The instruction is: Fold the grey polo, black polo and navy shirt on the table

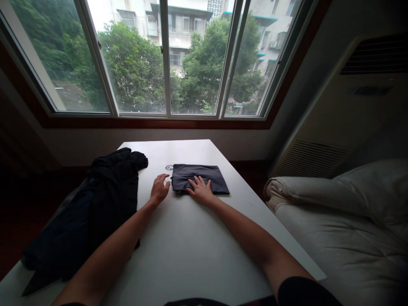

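A dark gray folded cloth (216, 179) lies flat in a neat, nearly rectangular packet toward the far edge of the white tabletop (188, 255), its right end near the right edge. Its long sides run roughly parallel to the far edge (thin dark strands (169, 182) show beside its left end).

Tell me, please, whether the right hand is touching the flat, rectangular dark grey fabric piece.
Touching: the head view shows the right hand lying palm-down on the dark grey fabric piece, its fingers spread across the surface.
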`<state>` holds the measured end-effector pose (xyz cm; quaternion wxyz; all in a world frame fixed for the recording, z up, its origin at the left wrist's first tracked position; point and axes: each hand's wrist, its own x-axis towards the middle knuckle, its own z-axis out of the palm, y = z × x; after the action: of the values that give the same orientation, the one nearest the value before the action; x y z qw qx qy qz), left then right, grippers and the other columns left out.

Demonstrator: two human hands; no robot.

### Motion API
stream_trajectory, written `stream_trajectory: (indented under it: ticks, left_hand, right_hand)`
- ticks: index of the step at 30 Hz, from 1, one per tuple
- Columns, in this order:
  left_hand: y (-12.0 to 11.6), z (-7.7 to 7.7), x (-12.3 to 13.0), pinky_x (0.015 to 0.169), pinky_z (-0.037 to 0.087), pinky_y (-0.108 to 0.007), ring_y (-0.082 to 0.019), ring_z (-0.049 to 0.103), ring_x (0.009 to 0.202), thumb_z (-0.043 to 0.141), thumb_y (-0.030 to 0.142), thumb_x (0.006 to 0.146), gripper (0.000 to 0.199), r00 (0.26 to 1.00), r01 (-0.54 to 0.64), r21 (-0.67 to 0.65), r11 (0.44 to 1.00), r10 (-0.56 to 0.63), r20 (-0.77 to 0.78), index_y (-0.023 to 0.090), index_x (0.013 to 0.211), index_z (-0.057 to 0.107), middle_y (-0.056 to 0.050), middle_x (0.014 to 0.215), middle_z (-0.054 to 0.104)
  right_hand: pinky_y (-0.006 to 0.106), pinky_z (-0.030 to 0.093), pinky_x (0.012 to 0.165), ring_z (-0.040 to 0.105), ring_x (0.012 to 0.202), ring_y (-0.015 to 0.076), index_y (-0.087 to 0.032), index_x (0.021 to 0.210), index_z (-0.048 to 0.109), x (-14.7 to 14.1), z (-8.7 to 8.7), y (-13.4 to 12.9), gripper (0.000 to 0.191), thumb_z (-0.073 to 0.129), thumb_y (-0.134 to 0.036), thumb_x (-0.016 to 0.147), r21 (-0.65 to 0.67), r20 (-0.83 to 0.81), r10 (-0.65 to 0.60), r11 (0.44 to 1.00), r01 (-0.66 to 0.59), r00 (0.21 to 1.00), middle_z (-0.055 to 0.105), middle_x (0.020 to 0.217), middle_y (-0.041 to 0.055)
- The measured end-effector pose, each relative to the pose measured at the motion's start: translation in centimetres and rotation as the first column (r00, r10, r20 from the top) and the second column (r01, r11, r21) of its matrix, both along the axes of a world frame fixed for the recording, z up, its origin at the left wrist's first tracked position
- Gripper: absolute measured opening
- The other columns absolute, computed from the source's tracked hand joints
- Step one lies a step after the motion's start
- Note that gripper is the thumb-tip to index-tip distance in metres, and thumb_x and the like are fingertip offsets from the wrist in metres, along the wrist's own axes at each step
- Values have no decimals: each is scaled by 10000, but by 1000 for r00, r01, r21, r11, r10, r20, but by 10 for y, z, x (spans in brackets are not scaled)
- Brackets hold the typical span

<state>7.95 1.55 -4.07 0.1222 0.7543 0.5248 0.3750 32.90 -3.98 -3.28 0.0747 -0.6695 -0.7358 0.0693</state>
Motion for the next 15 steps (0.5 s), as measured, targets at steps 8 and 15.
stream_trajectory:
  ticks: [8,15]
  left_hand:
    - [-5,-5,5,1206,408,-437,-285,538,1368,534,275,968,393,993,78,-100,992,-85,-78,196,1321,686,-114,1492,564]
    - [-8,-2,4,1200,410,-462,-298,539,1370,549,289,970,379,983,96,-130,987,-114,-144,219,1315,689,-103,1505,560]
  right_hand:
    - [736,60,1203,95,1611,346,-335,1666,305,57,22,65,677,303,-637,1060,-76,32,-139,987,141,990,169,1758,105]
    - [811,161,1122,283,1526,472,-206,1593,457,21,25,72,731,335,-664,1037,-133,6,-332,935,330,943,316,1675,248]
